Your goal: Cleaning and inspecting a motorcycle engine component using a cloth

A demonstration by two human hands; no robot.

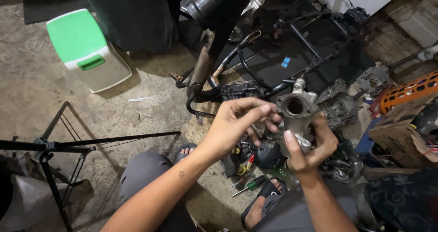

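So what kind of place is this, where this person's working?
Most likely a small motorcycle repair workshop. A stripped black motorcycle frame lies on the rough concrete floor, a screwdriver lies by the feet, and both hands hold a grey metal carburetor: left hand, right hand.

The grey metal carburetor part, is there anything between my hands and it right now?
Nothing visible. The right hand already grips the grey metal part from below, thumb on its lower flange. The left hand reaches in from the side with its fingertips at the body's edge; whether they touch it cannot be told.
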